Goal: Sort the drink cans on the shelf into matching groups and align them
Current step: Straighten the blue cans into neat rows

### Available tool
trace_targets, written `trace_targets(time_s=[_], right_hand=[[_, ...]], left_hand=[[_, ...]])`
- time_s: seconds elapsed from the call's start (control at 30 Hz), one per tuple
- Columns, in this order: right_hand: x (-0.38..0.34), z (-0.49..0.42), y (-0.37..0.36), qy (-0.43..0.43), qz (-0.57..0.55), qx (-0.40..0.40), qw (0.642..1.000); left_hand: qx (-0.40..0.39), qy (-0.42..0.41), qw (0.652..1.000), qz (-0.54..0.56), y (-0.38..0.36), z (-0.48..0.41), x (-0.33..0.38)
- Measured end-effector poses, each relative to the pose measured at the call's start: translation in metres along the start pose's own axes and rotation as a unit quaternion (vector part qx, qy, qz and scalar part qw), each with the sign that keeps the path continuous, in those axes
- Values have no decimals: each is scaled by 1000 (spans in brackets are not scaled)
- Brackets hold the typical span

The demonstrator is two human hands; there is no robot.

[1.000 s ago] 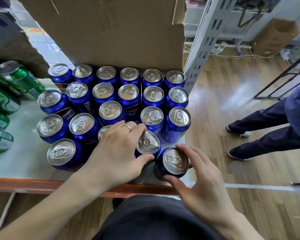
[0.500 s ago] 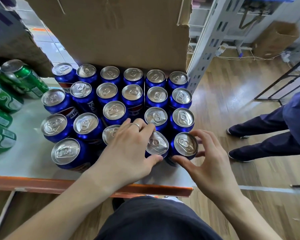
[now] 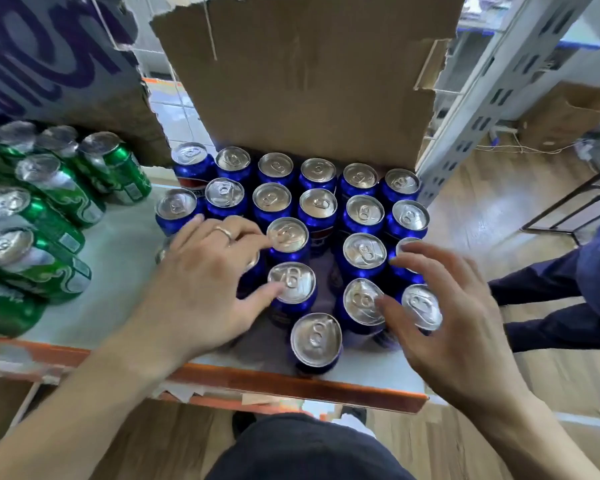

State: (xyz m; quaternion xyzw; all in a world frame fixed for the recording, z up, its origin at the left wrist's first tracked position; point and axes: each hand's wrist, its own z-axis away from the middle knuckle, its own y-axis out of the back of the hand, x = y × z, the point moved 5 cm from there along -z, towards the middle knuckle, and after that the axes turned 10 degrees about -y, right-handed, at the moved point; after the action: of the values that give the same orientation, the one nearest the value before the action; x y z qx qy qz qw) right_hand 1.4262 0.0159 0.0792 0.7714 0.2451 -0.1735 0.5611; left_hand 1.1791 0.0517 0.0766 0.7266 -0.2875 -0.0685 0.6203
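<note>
Head: cans (image 3: 256, 264) beneath left hand (image 3: 205, 282)

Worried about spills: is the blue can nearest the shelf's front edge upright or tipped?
Upright: the blue can stands alone with its silver lid and tab facing up.

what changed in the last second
The right hand let go of the can it had set at the front of the right column and is spread open over it. The left hand slid left, baring a front can. Green cans and box stayed.
</note>
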Motion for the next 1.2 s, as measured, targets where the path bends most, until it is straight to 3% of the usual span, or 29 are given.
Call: trace_targets(time_s=[0.2, 0.37, 0.47, 0.77, 1.03, 1.2], right_hand=[[-52, -55, -43, 101, 115, -74, 985], [-78, -96, -93, 139, 245, -268, 921], [-82, -104, -102, 153, 298, -322, 886], [-78, -106, -95, 214, 354, -255, 874], [-70, -103, -82, 228, 327, -228, 888], [-71, -103, -88, 226, 379, -240, 865]], left_hand=[[-110, 56, 992, -32, 1, 4, -37], [-108, 37, 992, -48, -3, -4, -43], [-106, 11, 993, -58, -2, -9, -44], [-91, 7, 996, -4, 2, -10, -56], [-50, -27, 998, 13, 5, -25, -55], [-55, -38, 997, 29, -7, -34, -57]])
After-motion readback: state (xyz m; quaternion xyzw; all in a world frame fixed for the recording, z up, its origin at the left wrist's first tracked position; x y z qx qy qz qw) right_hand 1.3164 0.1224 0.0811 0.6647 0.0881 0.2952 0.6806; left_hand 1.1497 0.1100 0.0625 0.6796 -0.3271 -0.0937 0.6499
